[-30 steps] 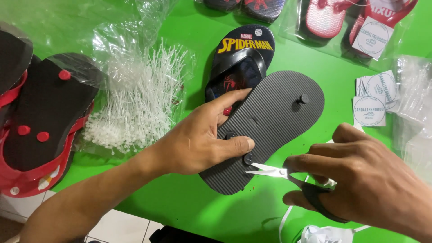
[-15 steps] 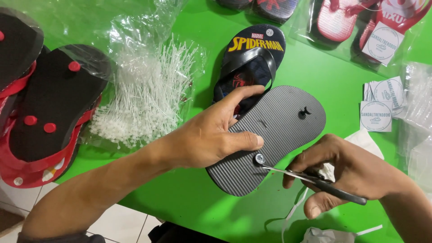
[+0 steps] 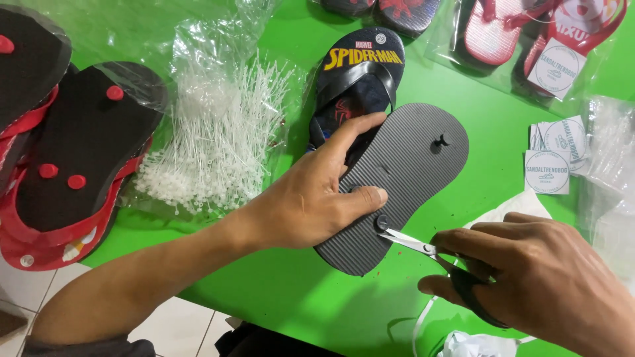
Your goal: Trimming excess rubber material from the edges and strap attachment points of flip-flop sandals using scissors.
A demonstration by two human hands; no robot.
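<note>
Head view: our left hand (image 3: 301,198) pins a grey upturned sandal (image 3: 397,178) on the green tabletop (image 3: 291,297), thumb beside a strap plug (image 3: 381,222). Our right hand (image 3: 536,277) grips scissors (image 3: 430,254), blades at that plug. We judge a flush, shallow snip best. Nearby: a bag of white ties (image 3: 218,139).
</note>
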